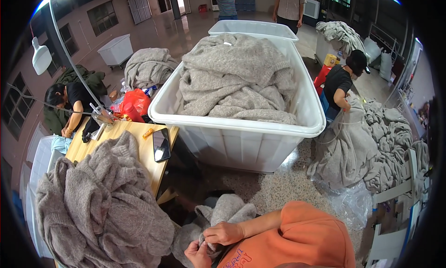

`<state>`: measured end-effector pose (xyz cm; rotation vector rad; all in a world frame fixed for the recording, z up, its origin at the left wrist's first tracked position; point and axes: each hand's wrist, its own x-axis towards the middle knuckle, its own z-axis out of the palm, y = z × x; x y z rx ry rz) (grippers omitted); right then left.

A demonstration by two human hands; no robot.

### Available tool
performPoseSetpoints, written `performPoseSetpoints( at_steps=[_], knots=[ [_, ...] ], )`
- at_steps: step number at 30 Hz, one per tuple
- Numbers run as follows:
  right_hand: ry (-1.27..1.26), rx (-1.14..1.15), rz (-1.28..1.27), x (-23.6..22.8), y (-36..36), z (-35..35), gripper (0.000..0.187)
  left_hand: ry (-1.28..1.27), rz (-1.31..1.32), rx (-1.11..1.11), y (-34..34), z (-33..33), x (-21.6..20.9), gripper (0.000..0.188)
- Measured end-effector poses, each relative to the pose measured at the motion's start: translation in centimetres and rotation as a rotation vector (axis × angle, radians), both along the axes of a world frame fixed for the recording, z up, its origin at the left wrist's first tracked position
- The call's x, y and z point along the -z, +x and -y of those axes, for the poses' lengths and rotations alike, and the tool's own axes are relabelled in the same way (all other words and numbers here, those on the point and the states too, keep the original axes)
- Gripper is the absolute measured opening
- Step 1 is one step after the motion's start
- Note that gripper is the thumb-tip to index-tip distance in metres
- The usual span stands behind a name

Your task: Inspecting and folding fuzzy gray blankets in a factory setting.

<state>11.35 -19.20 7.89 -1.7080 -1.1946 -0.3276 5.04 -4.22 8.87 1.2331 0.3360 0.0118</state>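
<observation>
Head view: at the lower middle, a fuzzy grey-brown knitted garment (pixel 231 207) lies bunched in front of the person, just right of the heaped table. The left hand (pixel 198 255) pinches an edge of it between thumb and fingers, and the right hand (pixel 225 233), just above and beside it, has its fingertips closed on the same small stretch of knit. The right forearm comes out of a bright orange short-sleeved shirt (pixel 313 231) with blue-purple lettering on it.

To the left, a large heap of similar grey-brown knitwear (pixel 102 203) covers the near part of a pale wood-topped table (pixel 143 149). On the table's bare part lie a black smartphone (pixel 161 145) and, beside it, a small orange object (pixel 148 133); a red plastic bag (pixel 136 101) sits near the far end. A co-worker in a black top (pixel 83 98) bends over that end, below a white hanging lamp (pixel 41 57).

Beyond the garment stands a big white plastic tub (pixel 232 142), piled with more grey-brown knits (pixel 234 77). To its right, a co-worker in a black cap (pixel 339 82) handles draped grey knit cloth (pixel 346 149), with crumpled clear plastic sheeting (pixel 351 205) on the speckled floor (pixel 297 177) below.
</observation>
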Motion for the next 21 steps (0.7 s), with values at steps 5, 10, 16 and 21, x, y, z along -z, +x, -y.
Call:
performPoseSetpoints(
  at_steps=[5, 10, 16, 21],
  knots=[
    [0.045, -0.257, -0.403, 0.2, 0.7, -0.1, 0.013, 0.166, -0.008, -0.004, -0.4, -0.3, 0.4, 0.008],
    [0.006, -0.417, -0.527, 1.2, 2.4, 0.2, 0.015, 0.254, 0.031, 0.004, -0.4, 0.0, 1.1, 0.009],
    [-0.136, -0.213, -0.829, -0.4, 0.9, 0.2, 0.011, 0.367, -0.055, 0.079, -0.1, 0.9, -4.9, 0.01],
    [-0.176, -0.277, -0.59, 0.6, -0.2, -0.2, 0.009, 0.551, 0.082, 0.021, -1.6, -0.7, -0.4, 0.003]
  ],
)
